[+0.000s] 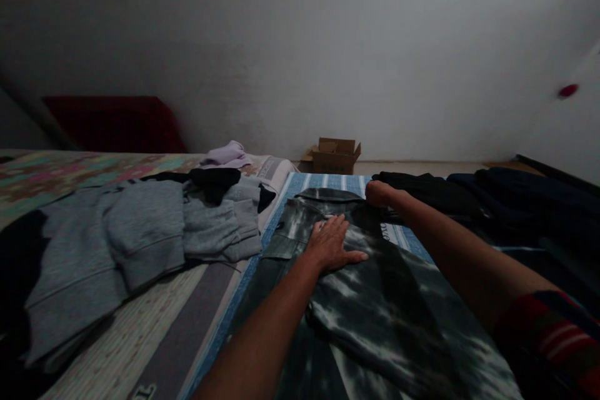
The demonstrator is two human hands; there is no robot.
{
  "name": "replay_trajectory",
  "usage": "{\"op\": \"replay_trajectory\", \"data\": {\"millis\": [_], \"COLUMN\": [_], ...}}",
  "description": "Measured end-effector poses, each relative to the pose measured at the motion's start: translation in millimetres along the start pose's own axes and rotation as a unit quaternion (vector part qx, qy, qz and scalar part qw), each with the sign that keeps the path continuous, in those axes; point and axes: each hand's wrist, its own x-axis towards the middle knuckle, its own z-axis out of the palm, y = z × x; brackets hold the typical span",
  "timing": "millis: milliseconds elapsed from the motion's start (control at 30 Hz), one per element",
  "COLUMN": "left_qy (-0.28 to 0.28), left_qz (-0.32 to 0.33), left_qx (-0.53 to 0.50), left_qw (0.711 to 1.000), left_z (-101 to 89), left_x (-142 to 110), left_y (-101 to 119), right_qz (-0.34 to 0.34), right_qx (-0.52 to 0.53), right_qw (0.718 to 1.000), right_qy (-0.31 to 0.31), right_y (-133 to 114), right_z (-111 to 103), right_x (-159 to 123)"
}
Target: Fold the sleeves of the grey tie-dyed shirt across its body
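A dark green tie-dye shirt (375, 306) lies spread on a blue striped cloth (328, 182) in front of me. My left hand (332, 242) rests flat on it, fingers spread, just below the collar. My right hand (379, 194) is at the shirt's far right edge near the collar, fingers curled down onto the fabric; whether it pinches the cloth I cannot tell.
A pile of grey sweatshirts (140, 231) lies to the left, with a lilac garment (225, 154) behind it. Dark clothes (492, 200) are heaped at the right. A small cardboard box (334, 155) stands by the far wall. A red cushion (112, 124) sits at back left.
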Motion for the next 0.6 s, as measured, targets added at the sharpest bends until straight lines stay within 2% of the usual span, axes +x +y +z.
{"op": "replay_trajectory", "data": {"millis": [267,600], "left_qy": [0.0,0.013], "left_qz": [0.003,0.01], "left_qx": [0.002,-0.01], "left_qw": [1.0,1.0], "left_z": [-0.2,7.0], "left_x": [-2.0,-0.9], "left_y": [1.9,0.5], "right_qz": [0.05,0.043], "right_qx": [-0.048,-0.062], "right_qw": [0.997,0.997], "right_qy": [-0.019,0.016], "right_y": [-21.6,-18.7], "right_z": [-3.3,4.7], "right_x": [-2.7,-14.1]}}
